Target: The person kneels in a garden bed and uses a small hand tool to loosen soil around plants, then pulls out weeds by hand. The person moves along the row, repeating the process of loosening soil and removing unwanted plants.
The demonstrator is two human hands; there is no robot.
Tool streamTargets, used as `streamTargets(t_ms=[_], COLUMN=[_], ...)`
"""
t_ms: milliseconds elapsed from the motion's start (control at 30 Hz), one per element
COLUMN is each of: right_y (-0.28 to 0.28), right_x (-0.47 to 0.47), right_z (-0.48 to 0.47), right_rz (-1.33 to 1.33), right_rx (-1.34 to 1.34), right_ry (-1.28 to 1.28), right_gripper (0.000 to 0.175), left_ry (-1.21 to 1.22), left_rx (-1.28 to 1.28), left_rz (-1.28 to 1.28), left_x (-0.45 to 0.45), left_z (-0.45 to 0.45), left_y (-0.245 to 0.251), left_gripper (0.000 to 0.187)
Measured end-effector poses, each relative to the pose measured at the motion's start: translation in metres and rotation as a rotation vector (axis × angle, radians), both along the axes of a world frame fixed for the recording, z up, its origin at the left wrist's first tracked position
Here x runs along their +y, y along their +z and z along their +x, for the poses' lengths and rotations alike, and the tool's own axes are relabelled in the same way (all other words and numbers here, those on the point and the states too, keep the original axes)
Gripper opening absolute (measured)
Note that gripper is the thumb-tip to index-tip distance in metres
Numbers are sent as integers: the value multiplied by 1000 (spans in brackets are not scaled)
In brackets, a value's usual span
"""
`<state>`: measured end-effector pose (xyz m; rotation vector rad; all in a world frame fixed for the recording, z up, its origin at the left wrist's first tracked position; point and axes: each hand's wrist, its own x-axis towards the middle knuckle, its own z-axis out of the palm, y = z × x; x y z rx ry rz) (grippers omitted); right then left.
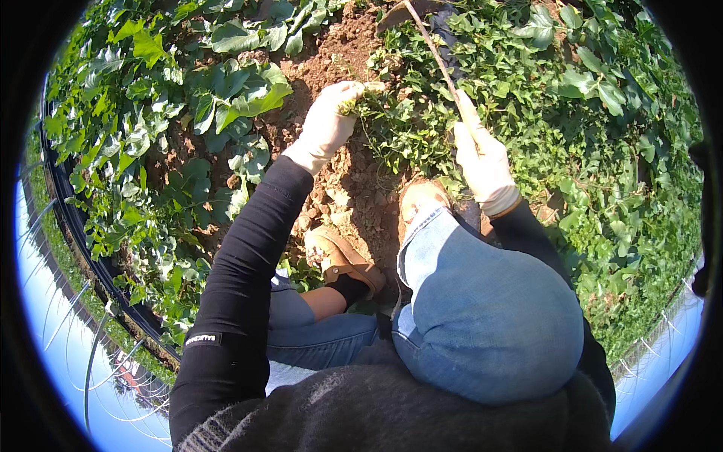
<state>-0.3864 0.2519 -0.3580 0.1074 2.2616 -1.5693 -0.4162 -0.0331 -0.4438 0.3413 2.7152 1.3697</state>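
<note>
My left hand (330,121), in a pale glove, is closed around a tuft of small-leaved green weeds (351,106) above the soil between the plants. Trailing stems run from it into the low leafy growth (406,127) on the right. My right hand (480,152), gloved as well, grips the thin handle of what looks like a hand hoe (432,48). The tool slants up and to the left, and its dark, soil-coloured blade (393,17) rests among leaves at the top edge, partly cut off by the view.
Broad-leaved crop plants (240,93) grow on the left of a strip of bare, cloddy soil (344,45). Dense low greenery (565,130) covers the right. My tan shoes (342,257) stand on the soil close below my hands. Black tubing (85,248) curves along the far left.
</note>
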Motion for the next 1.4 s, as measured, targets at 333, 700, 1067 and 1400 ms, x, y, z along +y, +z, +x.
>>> streamTargets(t_ms=[333,700,1067,1400], right_y=[-53,-102,-126,-109], right_x=[-60,-84,-56,-64], right_z=[-113,-37,-50,-66], right_rz=[-318,-424,-141,-154], right_rx=[-165,-155,-53,-142], right_ry=[-122,-131,-103,-83], right_gripper=[49,45,40,37], left_ry=[114,-74,-90,-65], left_rx=[125,-31,-69,-45], left_rz=[-146,-735,-711,-744], left_x=[10,58,59,56], left_z=[17,86,88,92], left_y=[30,12,7,5], left_gripper=[50,64,69,74])
